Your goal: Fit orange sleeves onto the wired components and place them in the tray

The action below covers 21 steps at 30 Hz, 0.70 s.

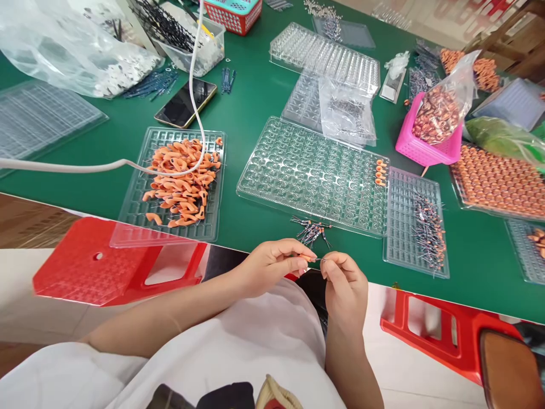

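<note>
At the table's front edge, my left hand (283,262) pinches a small orange curved plastic piece (307,258). From its right end a thin dark wire part (318,259) runs to my right hand (346,278), whose thumb and forefinger are closed on the far tip. Just beyond my hands lies a small heap of thin wired parts (313,232) on the green table. Behind it is a clear moulded tray (310,176) with several orange pieces (380,172) in its right-hand column. To the left, a pile of orange curved pieces (183,187) fills another clear tray (128,218).
A white cable (106,165) arches over the left tray. On the right stand a tray of wired parts (404,227), a pink basket (426,150) and a full tray of orange pieces (502,182). A phone (186,103) lies back left. Red stools (80,261) stand below the edge.
</note>
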Tool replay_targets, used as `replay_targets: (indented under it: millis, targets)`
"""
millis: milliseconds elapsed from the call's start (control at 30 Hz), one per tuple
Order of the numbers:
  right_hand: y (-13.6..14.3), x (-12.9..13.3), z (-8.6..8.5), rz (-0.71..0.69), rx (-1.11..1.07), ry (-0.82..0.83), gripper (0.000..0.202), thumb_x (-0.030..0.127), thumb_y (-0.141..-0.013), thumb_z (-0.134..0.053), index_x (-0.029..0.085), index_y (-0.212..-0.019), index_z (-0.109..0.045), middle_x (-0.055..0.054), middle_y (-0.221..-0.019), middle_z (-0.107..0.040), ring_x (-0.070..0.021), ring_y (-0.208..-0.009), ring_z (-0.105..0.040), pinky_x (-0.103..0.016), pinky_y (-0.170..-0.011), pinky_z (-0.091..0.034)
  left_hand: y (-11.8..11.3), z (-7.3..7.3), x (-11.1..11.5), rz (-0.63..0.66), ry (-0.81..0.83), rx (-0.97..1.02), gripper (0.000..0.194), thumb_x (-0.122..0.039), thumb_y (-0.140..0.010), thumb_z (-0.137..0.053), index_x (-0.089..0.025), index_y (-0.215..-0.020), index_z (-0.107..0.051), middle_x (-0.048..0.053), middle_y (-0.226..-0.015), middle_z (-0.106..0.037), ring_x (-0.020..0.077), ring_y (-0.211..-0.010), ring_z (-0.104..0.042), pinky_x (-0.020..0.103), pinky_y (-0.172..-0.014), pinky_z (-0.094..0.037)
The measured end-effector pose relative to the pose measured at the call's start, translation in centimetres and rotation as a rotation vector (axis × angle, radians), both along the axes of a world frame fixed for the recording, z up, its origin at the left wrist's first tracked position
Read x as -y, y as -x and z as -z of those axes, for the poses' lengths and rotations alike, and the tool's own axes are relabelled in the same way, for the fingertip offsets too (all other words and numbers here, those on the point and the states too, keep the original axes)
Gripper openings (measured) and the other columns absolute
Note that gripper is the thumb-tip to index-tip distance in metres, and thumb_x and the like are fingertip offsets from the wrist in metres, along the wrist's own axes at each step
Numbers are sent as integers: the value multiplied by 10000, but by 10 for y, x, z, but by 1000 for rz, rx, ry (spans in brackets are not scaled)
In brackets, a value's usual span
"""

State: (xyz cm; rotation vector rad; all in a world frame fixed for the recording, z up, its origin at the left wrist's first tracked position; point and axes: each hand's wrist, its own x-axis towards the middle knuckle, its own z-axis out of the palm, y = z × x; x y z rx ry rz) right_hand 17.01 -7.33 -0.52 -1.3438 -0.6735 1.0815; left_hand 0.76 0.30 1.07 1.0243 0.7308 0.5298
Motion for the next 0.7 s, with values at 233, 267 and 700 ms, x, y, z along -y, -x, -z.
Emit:
replay_targets:
  millis: [233,267,700]
  targets:
    - [-1,0,1,8,18,7,110,275,-850,-701,205,-771,-674,36,-705,-585,-104,-658,-511,-246,-637,-400,0,1,1,-4,0,-4,148,-262,-868,-642,-173,-965,-709,8,-852,-644,107,-752,-591,227,-713,-519]
    - [-1,0,1,8,17,6,109,275,-849,-702,204,-771,-674,36,-705,-585,-105,-657,-512,-247,-635,-401,0,1,0,-4,3,-6,148,-261,-867,-641,-172,-965,-709,8,-850,-646,109,-755,-594,229,-715,-521]
    - [2,-1,-3,9,-8,-18,105,255,-859,-691,208,-767,-674,39,-697,-590,-100,-643,-524,-244,-633,-406,-1,1,0,-15,87,-38,155,-273,-848,-664,-184,-966,-712,5,-824,-672,122,-769,-620,247,-740,-540]
